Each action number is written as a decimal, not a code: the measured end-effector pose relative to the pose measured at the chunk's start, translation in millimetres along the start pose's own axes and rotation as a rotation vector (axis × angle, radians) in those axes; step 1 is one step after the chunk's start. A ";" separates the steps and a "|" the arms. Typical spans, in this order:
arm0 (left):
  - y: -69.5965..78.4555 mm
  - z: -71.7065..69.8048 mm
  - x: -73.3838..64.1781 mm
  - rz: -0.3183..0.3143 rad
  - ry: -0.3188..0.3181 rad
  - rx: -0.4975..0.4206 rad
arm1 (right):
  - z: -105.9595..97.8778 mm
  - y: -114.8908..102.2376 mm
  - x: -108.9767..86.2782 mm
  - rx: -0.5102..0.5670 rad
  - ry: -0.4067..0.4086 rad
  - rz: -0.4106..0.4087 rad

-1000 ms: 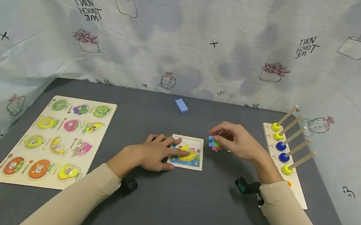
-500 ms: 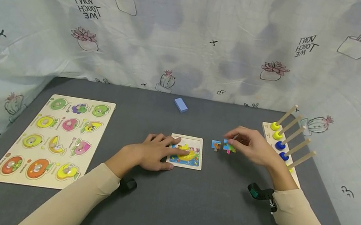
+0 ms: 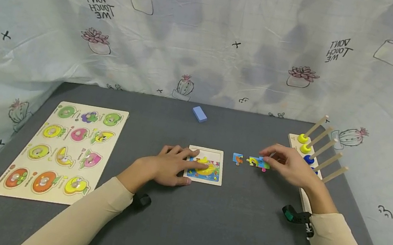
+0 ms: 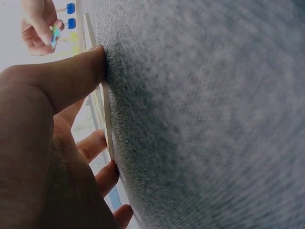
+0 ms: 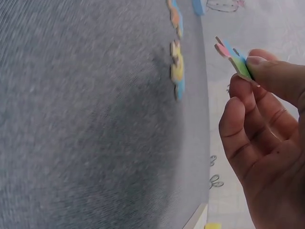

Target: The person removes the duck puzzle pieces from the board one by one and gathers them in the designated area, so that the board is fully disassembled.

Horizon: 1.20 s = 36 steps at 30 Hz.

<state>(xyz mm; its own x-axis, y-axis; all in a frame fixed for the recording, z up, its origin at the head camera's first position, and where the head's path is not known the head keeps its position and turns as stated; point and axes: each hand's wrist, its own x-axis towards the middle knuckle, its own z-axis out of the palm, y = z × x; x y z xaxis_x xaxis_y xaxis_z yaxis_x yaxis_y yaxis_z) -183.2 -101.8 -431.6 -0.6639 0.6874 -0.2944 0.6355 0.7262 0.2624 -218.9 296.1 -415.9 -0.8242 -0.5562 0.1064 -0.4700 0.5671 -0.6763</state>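
Observation:
My left hand [image 3: 170,167] lies over a small wooden puzzle tray [image 3: 221,169], its extended fingers resting on the partly filled picture of a yellow shape above blue. In the left wrist view the thumb [image 4: 86,71] touches the tray's edge. Right of the tray, my right hand [image 3: 289,167] pinches a blue, green and pink jigsaw piece [image 5: 238,59] between thumb and fingertips, held above the table. Two loose jigsaw pieces lie on the cloth: one blue and orange [image 3: 237,158], one yellow and blue [image 3: 253,161], the latter partly overlapped by the held piece in the head view.
A wooden fruit knob puzzle board [image 3: 97,166] lies at the left. Along the right side stands a peg board [image 3: 293,142] with upright dowels and yellow and blue rings. A blue block [image 3: 199,114] sits near the back edge, before a printed curtain [image 3: 210,34].
My right hand has moved right, away from the tray, with the jigsaw piece pinched in it. The two loose pieces have come into view behind it. My left hand stays on the tray.

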 end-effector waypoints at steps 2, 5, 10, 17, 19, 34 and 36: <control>0.5 -0.2 0.2 -0.004 -0.004 0.000 | -0.4 2.3 -1.6 -0.002 0.002 0.016; 1.2 0.3 0.6 -0.006 -0.007 0.005 | -0.6 3.9 -4.0 -0.003 0.001 0.047; 3.0 1.6 1.0 -0.006 -0.011 0.002 | -1.1 6.2 -6.9 -0.022 -0.012 0.091; 4.3 1.0 1.9 -0.008 -0.009 0.005 | -2.5 16.2 -7.2 -0.068 -0.014 0.141; 4.7 0.4 2.9 -0.004 -0.006 0.006 | -2.8 20.5 -8.6 -0.085 -0.015 0.160; 0.6 -0.6 2.9 -0.017 -0.012 0.021 | -0.3 36.2 -5.6 -0.132 0.024 0.150; 0.5 0.0 2.0 -0.019 -0.012 0.028 | 0.7 38.3 -4.3 -0.135 0.031 0.148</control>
<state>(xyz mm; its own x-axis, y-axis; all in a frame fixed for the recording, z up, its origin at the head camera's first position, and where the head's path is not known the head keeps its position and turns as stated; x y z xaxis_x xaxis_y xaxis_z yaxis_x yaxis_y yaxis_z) -184.2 -100.1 -432.0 -0.6712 0.6732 -0.3103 0.6339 0.7383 0.2305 -233.1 319.8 -442.8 -0.8958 -0.4430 0.0365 -0.3792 0.7187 -0.5828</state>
